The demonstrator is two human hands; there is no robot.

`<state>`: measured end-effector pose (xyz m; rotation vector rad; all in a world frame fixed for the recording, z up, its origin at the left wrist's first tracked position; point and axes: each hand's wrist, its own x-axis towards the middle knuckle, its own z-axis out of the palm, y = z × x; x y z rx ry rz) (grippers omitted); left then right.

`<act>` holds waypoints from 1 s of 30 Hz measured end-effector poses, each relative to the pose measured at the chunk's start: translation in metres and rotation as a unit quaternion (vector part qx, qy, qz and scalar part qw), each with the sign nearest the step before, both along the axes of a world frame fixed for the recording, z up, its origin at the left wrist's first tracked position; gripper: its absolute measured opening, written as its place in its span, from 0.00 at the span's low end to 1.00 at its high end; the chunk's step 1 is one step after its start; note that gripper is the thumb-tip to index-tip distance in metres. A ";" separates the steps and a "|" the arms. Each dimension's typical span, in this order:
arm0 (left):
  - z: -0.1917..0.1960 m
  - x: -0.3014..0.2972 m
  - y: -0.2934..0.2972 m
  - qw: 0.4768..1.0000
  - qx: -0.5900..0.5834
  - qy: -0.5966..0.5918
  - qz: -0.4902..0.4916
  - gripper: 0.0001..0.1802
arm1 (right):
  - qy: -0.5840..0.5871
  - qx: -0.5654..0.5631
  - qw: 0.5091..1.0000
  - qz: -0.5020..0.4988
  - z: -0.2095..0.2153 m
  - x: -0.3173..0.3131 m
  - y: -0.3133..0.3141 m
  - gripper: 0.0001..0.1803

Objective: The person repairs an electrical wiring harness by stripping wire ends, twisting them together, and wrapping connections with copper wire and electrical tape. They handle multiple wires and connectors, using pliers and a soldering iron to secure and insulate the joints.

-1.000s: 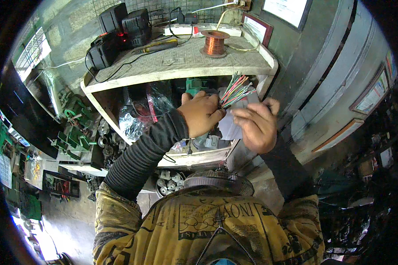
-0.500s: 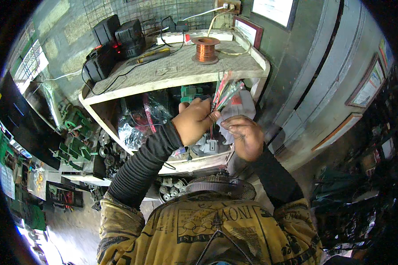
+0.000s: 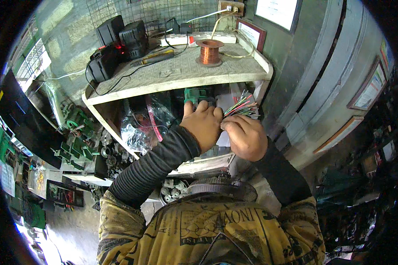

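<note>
A bundle of thin coloured wires [image 3: 242, 106], mostly green, red, pink and white, fans out just beyond my hands and leans to the right. My right hand [image 3: 246, 138] pinches its near end between thumb and fingers. Pressed close on the other side, my left hand [image 3: 204, 128] has its fingers curled round the gathered end, back of the hand upward. The wires' lower part is hidden under both hands. Behind them, inside the shelf, sits a green machine part [image 3: 198, 94].
A worn white shelf unit [image 3: 172, 81] stands ahead. On its top are a copper wire spool [image 3: 209, 54], a yellow-handled screwdriver [image 3: 157, 57] and black battery chargers [image 3: 104, 64]. Clear plastic bags [image 3: 135, 130] fill the shelf's left. A round dark fan-like object [image 3: 223, 187] lies near my chest.
The wire bundle has tipped from upright toward the right. My right hand has closed on it, and my left hand has shifted right and turned knuckles up. The grey connector below is now covered.
</note>
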<state>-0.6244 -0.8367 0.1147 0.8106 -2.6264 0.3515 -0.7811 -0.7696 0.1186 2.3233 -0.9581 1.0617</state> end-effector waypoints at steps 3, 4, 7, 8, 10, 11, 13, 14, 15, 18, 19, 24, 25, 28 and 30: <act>-0.001 0.001 -0.002 1.000 0.001 -0.002 0.005 0.14 | -0.018 0.000 1.000 0.001 -0.001 0.003 -0.002 0.17; 0.000 0.002 -0.002 1.000 -0.001 -0.001 0.005 0.14 | -0.019 -0.005 1.000 0.009 -0.002 0.003 -0.003 0.17; 0.005 0.007 -0.004 0.998 0.026 0.049 -0.009 0.14 | -0.031 -0.032 0.998 0.041 -0.007 0.003 -0.005 0.21; 0.006 0.009 -0.003 0.996 0.047 0.078 -0.012 0.14 | -0.053 -0.044 0.996 0.058 -0.010 0.003 -0.004 0.20; 0.009 0.014 -0.004 0.987 0.100 0.125 -0.007 0.15 | -0.123 -0.084 0.985 0.083 -0.013 -0.001 -0.003 0.17; 0.010 0.017 -0.005 0.982 0.131 0.138 -0.016 0.16 | -0.159 -0.100 0.978 0.093 -0.013 -0.005 -0.003 0.15; 0.010 0.025 -0.006 0.967 0.186 0.170 -0.036 0.17 | -0.169 -0.070 0.982 0.046 -0.010 -0.017 -0.012 0.12; 0.008 0.027 -0.006 0.952 0.230 0.199 -0.038 0.15 | -0.150 -0.041 0.988 0.018 -0.004 -0.027 -0.020 0.12; 0.005 0.029 -0.006 0.939 0.245 0.237 -0.048 0.15 | -0.133 -0.022 0.991 -0.005 0.003 -0.036 -0.029 0.13; 0.000 0.035 -0.011 0.898 0.296 0.321 -0.056 0.16 | -0.122 0.034 0.991 -0.039 0.023 -0.055 -0.058 0.14; -0.002 0.037 -0.013 0.896 0.290 0.329 -0.070 0.16 | -0.141 0.054 0.988 -0.039 0.031 -0.059 -0.070 0.15; -0.005 0.042 -0.016 0.927 0.241 0.280 -0.059 0.17 | -0.128 0.060 0.990 -0.011 0.081 -0.058 -0.135 0.28; -0.004 0.042 -0.015 0.943 0.202 0.259 -0.058 0.17 | -0.085 0.100 0.990 -0.048 0.091 -0.055 -0.147 0.33; -0.004 0.040 -0.010 0.964 0.156 0.213 -0.041 0.17 | 0.033 0.238 0.958 -0.157 0.115 -0.039 -0.185 0.46; -0.003 0.038 -0.008 0.970 0.132 0.202 -0.040 0.17 | 0.100 0.331 0.909 -0.232 0.130 -0.022 -0.207 0.52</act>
